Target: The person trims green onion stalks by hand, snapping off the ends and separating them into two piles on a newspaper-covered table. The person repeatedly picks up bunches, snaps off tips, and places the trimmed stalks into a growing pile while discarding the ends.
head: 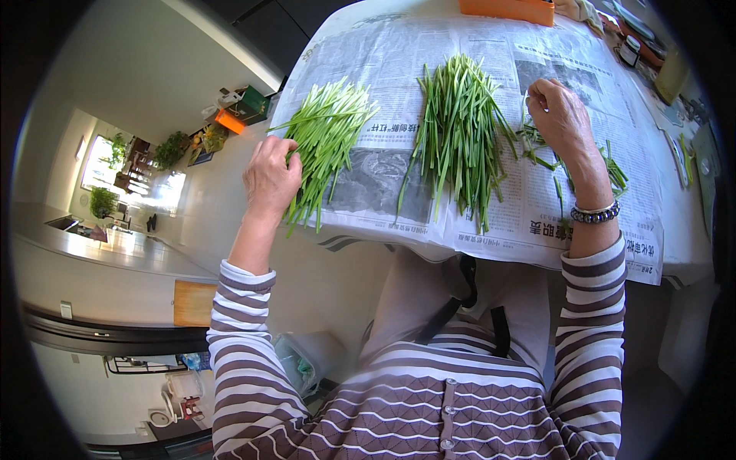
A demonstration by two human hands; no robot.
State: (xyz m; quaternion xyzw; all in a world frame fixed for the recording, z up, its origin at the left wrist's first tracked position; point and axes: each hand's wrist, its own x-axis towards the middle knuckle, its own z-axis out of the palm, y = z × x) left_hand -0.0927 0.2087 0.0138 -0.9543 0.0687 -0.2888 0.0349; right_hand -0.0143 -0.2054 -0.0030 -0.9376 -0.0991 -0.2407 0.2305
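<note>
Two piles of long green stalks, apparently garlic chives, lie on newspaper [385, 75] spread over a table. My left hand [273, 172] is at the left edge of the paler left pile [330, 132], its fingers curled against the stalks; whether it grips any is hidden. The larger, darker pile [460, 138] lies in the middle. My right hand [558, 115] is raised over the small heap of short green scraps [535, 144] to the right, thumb and fingertips pinched together. A thin pale bit shows just below those fingertips, but I cannot tell if they hold it. More scraps [615, 169] lie beside my right wrist.
An orange container [506, 10] stands at the table's far edge. A small capped bottle [629, 50] and a knife-like tool [675, 158] lie towards the right edge. The table's near edge runs just before my lap. A lined waste bin [302, 365] stands on the floor at left.
</note>
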